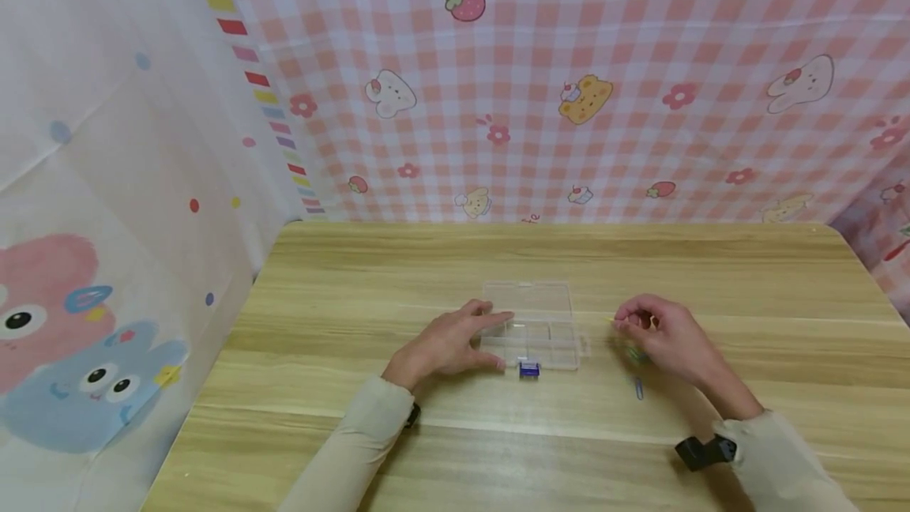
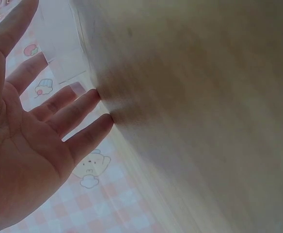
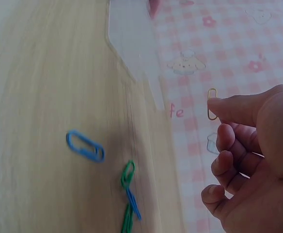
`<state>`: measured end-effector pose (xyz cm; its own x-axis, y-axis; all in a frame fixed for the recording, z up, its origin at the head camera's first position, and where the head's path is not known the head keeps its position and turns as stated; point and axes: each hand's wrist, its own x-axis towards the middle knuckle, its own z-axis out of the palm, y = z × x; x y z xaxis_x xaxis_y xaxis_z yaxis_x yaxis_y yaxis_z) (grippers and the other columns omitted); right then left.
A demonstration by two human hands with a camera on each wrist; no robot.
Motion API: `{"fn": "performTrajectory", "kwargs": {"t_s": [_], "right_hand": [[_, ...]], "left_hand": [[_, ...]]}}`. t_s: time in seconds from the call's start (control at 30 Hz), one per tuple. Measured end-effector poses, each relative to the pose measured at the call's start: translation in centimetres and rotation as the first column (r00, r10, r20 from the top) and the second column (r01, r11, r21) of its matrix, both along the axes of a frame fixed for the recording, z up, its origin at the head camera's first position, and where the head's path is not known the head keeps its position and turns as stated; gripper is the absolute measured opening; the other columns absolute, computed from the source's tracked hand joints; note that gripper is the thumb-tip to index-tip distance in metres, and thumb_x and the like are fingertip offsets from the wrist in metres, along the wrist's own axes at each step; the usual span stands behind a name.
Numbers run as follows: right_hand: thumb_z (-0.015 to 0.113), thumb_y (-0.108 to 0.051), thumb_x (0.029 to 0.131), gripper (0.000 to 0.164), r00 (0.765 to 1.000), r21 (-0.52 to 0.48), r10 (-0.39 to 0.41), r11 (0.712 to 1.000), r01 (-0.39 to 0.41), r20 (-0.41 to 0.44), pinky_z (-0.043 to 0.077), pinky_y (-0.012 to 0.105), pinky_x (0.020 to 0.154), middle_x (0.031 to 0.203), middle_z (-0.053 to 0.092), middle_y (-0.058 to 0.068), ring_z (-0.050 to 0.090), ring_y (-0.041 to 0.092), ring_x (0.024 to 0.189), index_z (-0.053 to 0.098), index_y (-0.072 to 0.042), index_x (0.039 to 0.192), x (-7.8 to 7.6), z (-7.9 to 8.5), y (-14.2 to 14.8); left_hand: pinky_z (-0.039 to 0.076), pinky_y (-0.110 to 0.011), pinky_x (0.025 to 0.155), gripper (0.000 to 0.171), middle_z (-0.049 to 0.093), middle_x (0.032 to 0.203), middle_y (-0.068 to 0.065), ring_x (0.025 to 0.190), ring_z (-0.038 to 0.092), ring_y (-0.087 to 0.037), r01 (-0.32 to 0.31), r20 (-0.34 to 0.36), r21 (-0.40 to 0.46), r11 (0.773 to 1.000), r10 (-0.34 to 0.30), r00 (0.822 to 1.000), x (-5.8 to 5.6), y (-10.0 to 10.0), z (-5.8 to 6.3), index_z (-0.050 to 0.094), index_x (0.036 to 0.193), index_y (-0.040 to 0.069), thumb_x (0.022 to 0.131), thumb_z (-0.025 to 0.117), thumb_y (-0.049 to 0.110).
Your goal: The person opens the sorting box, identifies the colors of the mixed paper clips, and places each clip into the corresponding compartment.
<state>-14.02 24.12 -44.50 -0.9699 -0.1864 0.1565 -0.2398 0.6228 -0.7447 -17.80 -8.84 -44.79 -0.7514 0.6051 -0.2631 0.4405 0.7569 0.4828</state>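
Note:
My right hand [image 1: 664,338] pinches a yellow paper clip [image 3: 212,104] between thumb and forefinger, raised above the table; the other fingers curl loosely. Below it lie a loose blue paper clip [image 3: 85,146], also seen in the head view, and a small group of green paper clips [image 3: 127,174] with a blue one among them. My left hand [image 1: 448,342] spreads its straight fingers at the left side of a clear plastic box [image 1: 565,362], divided into compartments, with its lid [image 1: 529,300] laid open toward the back. A small dark blue piece [image 1: 529,370] sits at the box's front edge.
The wood-grain table [image 1: 355,267] reaches back to a pink checked cloth [image 1: 441,117] hanging behind it. Another printed cloth [image 1: 128,180] hangs along the left side. Each wrist wears a black strap [image 1: 705,453] with a camera.

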Motion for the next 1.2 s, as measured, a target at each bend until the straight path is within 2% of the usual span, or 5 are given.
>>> {"fn": "performTrajectory", "kwargs": {"t_s": [0.23, 0.5, 0.77, 1.2], "right_hand": [[0.071, -0.003, 0.090, 0.004, 1.000, -0.025, 0.017, 1.000, -0.017, 0.011, 0.041, 0.022, 0.060, 0.076, 0.056, 0.001, 0.048, 0.010, 0.071, 0.067, -0.005, 0.088, -0.4, -0.1, -1.6], [0.065, 0.003, 0.090, 0.009, 0.997, -0.018, 0.046, 0.999, -0.045, 0.065, 0.042, 0.022, 0.062, 0.079, 0.058, 0.002, 0.049, 0.014, 0.074, 0.068, -0.005, 0.090, -0.9, -0.7, -3.0], [0.067, 0.001, 0.090, 0.006, 0.996, -0.013, 0.045, 0.999, -0.044, 0.083, 0.043, 0.023, 0.062, 0.080, 0.058, 0.002, 0.050, 0.014, 0.074, 0.067, -0.004, 0.093, -1.0, -0.9, -3.6], [0.066, 0.002, 0.090, 0.008, 0.995, -0.031, 0.070, 0.997, -0.068, 0.075, 0.043, 0.022, 0.061, 0.079, 0.058, 0.001, 0.050, 0.013, 0.074, 0.067, -0.006, 0.089, -1.4, -1.2, -4.3]], "left_hand": [[0.034, -0.050, 0.114, 0.075, 0.030, 0.161, -0.006, 0.141, 0.039, -0.030, -0.003, 0.002, -0.007, 1.000, 0.003, 1.000, -0.1, 0.1, 0.0, 0.038, 0.153, 0.032, 0.087, 0.072, 0.048], [0.034, -0.051, 0.114, 0.075, 0.030, 0.161, -0.006, 0.142, 0.039, -0.029, -0.009, 0.002, -0.013, 1.000, 0.009, 1.000, -0.1, 0.1, 0.0, 0.039, 0.153, 0.033, 0.087, 0.072, 0.049], [0.032, -0.052, 0.115, 0.076, 0.029, 0.161, -0.005, 0.143, 0.037, -0.029, -0.013, 0.011, -0.010, 1.000, 0.013, 1.000, 0.0, 0.1, 0.1, 0.038, 0.153, 0.034, 0.087, 0.072, 0.049], [0.032, -0.052, 0.115, 0.075, 0.030, 0.161, -0.006, 0.142, 0.038, -0.029, -0.009, 0.000, -0.008, 1.000, 0.009, 1.000, 0.0, 0.0, 0.0, 0.039, 0.153, 0.033, 0.087, 0.072, 0.049]]}}
